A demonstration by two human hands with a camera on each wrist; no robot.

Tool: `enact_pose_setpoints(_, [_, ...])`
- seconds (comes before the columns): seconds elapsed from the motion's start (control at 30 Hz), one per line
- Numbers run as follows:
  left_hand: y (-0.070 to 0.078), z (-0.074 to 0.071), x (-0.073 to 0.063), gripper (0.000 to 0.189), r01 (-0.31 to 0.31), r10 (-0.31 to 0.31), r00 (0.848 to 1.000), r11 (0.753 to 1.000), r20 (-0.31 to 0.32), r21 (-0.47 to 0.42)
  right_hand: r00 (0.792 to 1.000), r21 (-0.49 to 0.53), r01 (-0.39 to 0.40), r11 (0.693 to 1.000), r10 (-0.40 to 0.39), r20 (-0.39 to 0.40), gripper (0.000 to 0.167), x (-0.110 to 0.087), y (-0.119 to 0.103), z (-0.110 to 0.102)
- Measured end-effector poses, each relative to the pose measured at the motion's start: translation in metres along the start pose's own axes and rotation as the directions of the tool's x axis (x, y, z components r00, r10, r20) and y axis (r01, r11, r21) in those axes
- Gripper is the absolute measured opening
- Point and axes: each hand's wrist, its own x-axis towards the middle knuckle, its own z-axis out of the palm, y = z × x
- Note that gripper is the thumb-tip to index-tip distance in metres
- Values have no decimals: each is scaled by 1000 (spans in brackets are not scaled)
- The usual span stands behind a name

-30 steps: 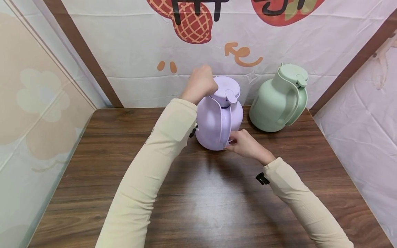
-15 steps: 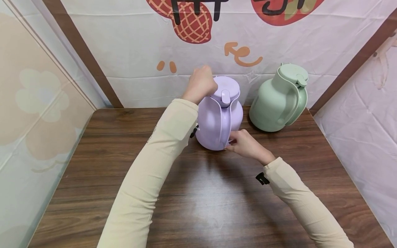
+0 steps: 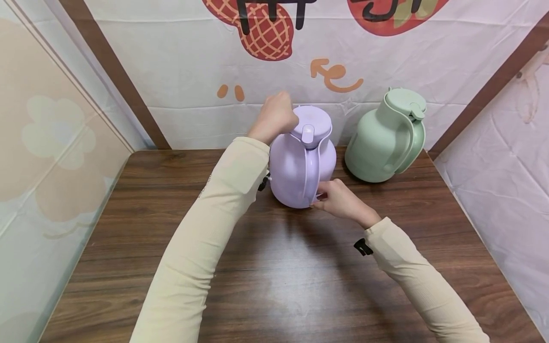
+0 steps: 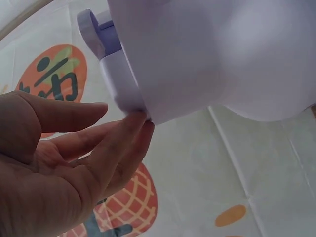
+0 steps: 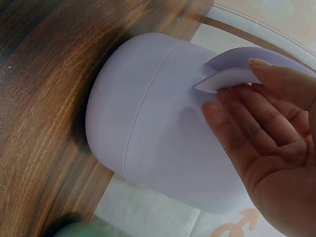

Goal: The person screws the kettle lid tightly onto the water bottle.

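Observation:
A lilac vacuum jug [image 3: 289,166] stands upright on the wooden table. My left hand [image 3: 276,116] is at the left side of its lid [image 3: 313,118]. In the left wrist view, the left fingertips [image 4: 140,118] touch the lid's rim, while the thumb lies just off it. Low on the jug, my right hand [image 3: 340,200] pinches the handle [image 3: 312,174]. The right wrist view has the thumb over the handle's lower end and fingers beneath. The lid's lever [image 3: 308,134] points toward me, slightly left of the handle.
A green vacuum jug [image 3: 381,143] stands to the right, near the table's back corner. Behind both jugs hangs a printed white cloth [image 3: 180,71], close to the back edge of the wooden table [image 3: 274,281].
The lid's lever has swung left, from right of the handle to slightly left of it. My left hand has shifted slightly left. The right hand and the jug's body have stayed still.

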Motion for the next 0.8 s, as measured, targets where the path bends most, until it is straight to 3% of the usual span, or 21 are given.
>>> enact_pose_setpoints(0.27, [3,-2,-9,3,17,-17,1000,1000,-13,6,1000,5,-6,1000,6,-1,13,0,0,0])
enact_pose_setpoints(0.43, [3,-3,-11,12,13,-12,998,1000,-62,10,1000,3,-1,1000,1,-10,13,0,-2,-1])
enact_pose_setpoints(0.67, [3,-3,-12,19,8,-7,998,1000,-57,17,1000,10,-10,1000,10,-4,13,0,-3,-2])
enact_pose_setpoints(0.8, [2,-3,-10,12,10,-9,999,1000,-49,20,1000,14,-14,1000,14,0,13,0,-2,-1])
